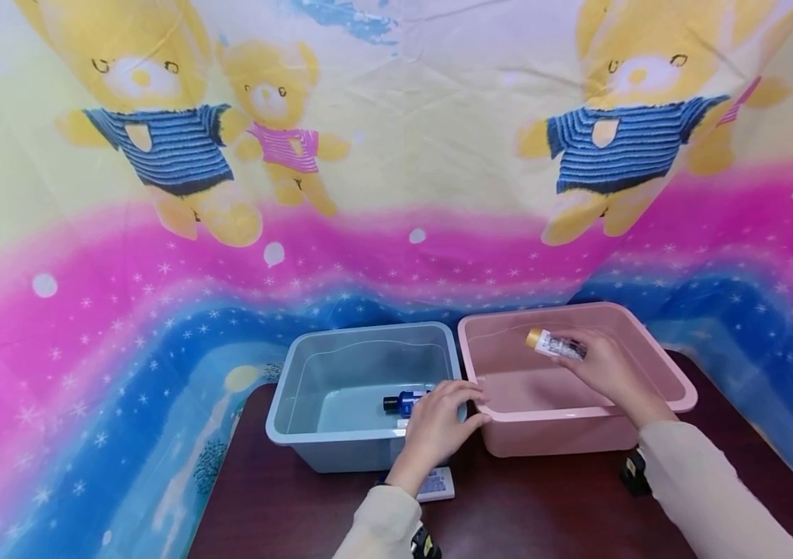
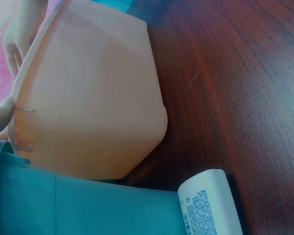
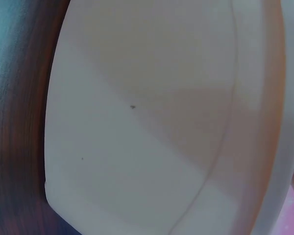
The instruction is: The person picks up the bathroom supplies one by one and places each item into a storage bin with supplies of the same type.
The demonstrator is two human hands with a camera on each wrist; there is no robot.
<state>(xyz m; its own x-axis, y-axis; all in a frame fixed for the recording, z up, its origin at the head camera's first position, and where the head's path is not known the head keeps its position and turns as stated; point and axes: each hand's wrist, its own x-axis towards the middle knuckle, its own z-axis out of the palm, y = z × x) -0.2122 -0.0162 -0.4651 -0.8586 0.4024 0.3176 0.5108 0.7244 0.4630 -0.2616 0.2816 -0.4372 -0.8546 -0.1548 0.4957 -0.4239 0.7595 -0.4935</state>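
My right hand (image 1: 602, 363) holds a small clear bottle (image 1: 555, 344) with a gold cap and white label. The bottle is tilted on its side above the inside of the pink basin (image 1: 543, 415). My left hand (image 1: 438, 419) grips the front left corner of the pink basin's rim, fingers over the edge and thumb in front. Beneath that hand, a dark blue bottle (image 1: 406, 402) with a black cap lies in the blue-grey basin (image 1: 299, 423), partly hidden by the hand. The right wrist view shows mostly the pink basin's outer wall (image 3: 152, 122).
The two basins stand side by side on a dark wooden table (image 1: 508, 505). A white box-like item with printed text (image 2: 208, 205) lies in front of the blue-grey basin. Behind rises a curtain printed with bears (image 1: 403, 256).
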